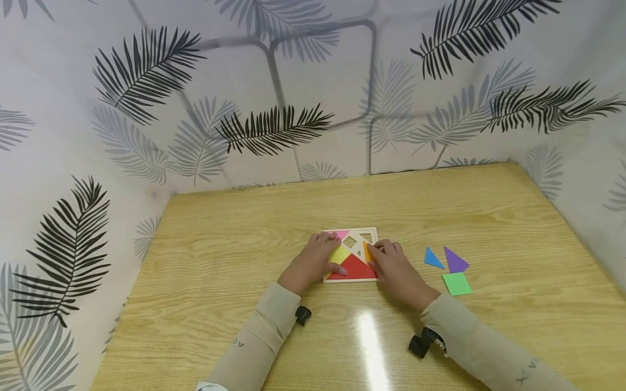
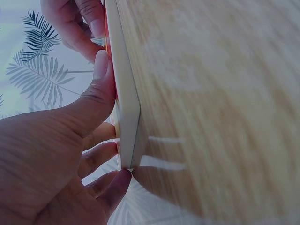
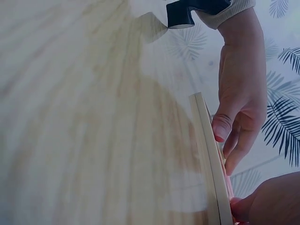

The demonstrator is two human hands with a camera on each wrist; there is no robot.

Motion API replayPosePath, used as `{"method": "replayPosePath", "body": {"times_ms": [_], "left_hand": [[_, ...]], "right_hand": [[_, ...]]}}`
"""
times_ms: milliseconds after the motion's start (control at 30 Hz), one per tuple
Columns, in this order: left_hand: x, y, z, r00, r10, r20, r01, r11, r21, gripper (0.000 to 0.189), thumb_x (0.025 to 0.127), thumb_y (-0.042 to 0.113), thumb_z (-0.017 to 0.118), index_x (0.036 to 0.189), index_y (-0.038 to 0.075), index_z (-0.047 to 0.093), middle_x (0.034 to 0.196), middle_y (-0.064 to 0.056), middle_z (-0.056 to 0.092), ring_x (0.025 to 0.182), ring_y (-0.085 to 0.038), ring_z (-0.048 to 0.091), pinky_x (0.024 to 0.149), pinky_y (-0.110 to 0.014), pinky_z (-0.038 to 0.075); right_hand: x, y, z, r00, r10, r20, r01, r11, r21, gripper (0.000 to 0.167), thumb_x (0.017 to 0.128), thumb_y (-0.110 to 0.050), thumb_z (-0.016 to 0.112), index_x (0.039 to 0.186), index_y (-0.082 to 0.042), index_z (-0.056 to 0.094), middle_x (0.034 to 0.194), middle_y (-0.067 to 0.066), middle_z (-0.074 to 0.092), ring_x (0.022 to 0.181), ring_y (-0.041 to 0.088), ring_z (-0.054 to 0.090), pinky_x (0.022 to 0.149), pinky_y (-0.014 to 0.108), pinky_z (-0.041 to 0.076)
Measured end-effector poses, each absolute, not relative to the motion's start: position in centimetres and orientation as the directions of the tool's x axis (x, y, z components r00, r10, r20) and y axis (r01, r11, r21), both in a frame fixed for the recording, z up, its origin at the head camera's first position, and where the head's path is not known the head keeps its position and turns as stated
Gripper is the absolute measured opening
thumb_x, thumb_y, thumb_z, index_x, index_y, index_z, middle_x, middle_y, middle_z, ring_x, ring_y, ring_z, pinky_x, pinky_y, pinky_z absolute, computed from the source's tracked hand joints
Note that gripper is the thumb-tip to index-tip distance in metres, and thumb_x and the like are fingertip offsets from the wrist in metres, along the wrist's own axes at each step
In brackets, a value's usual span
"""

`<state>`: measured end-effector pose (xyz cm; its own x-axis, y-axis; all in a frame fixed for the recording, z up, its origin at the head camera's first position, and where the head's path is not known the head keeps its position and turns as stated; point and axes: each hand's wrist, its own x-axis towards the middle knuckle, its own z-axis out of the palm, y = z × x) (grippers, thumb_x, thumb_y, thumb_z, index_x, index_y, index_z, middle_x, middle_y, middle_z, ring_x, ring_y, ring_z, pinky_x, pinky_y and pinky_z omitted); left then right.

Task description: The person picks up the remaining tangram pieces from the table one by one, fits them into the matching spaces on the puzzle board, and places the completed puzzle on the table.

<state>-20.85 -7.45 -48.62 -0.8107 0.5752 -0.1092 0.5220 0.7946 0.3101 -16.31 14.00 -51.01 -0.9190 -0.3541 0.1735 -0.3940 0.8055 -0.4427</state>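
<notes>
A wooden tangram board (image 1: 367, 233) lies mid-table, with pink (image 1: 340, 234), yellow (image 1: 337, 254) and red (image 1: 358, 269) pieces set in it. Spread over the board's left side is my left hand (image 1: 315, 259), its thumb on the red piece and its other fingers along the left edge. In the left wrist view, its little fingertip meets the frame's corner (image 2: 127, 161). My right hand (image 1: 398, 269) holds the orange piece (image 1: 367, 255) between thumb and fingers at the board's right side. Cut-outs show near the top right; the fingers hide part of the orange piece.
To the right of the board lie a blue triangle (image 1: 432, 258), a purple triangle (image 1: 455, 260) and a green square (image 1: 457, 283). The wood-grain table (image 1: 220, 233) meets a leaf-patterned cloth (image 1: 313, 87) behind it and at both sides.
</notes>
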Motion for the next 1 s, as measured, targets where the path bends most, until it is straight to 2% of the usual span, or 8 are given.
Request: {"method": "replayPosePath", "body": {"times_ms": [433, 700, 1000], "left_hand": [[-20.89, -7.24, -48.52, -0.816, 0.564, -0.125, 0.515, 0.809, 0.284, 0.076, 0.078, 0.046, 0.066, 0.139, 0.006, 0.044, 0.144, -0.008, 0.035, 0.131, -0.025, 0.028, 0.105, -0.032, 0.030], [-20.88, -7.29, -48.56, -0.808, 0.579, -0.114, 0.533, 0.798, 0.281, 0.075, 0.078, 0.047, 0.066, 0.138, 0.007, 0.045, 0.143, -0.008, 0.037, 0.129, -0.027, 0.030, 0.103, -0.033, 0.033], [-21.05, -7.48, -48.56, -0.792, 0.587, -0.169, 0.518, 0.792, 0.325, 0.080, 0.079, 0.048, 0.066, 0.142, 0.007, 0.038, 0.147, -0.008, 0.029, 0.132, -0.028, 0.025, 0.105, -0.035, 0.031]], "right_hand": [[-16.28, 14.02, -51.26, -0.907, -0.354, 0.228, -0.420, 0.799, -0.430, 0.043, 0.093, -0.014, 0.056, 0.131, 0.004, 0.050, 0.116, 0.014, 0.047, 0.101, 0.028, 0.040, 0.086, 0.040, 0.042], [-16.07, 14.15, -51.14, -0.922, -0.339, 0.187, -0.387, 0.807, -0.446, 0.042, 0.093, -0.016, 0.057, 0.131, 0.002, 0.051, 0.118, 0.012, 0.047, 0.104, 0.027, 0.039, 0.088, 0.039, 0.042], [-15.95, 14.43, -51.21, -0.914, -0.355, 0.195, -0.405, 0.780, -0.478, 0.039, 0.092, -0.016, 0.060, 0.125, 0.004, 0.056, 0.118, 0.012, 0.049, 0.107, 0.027, 0.040, 0.092, 0.040, 0.042]]}}
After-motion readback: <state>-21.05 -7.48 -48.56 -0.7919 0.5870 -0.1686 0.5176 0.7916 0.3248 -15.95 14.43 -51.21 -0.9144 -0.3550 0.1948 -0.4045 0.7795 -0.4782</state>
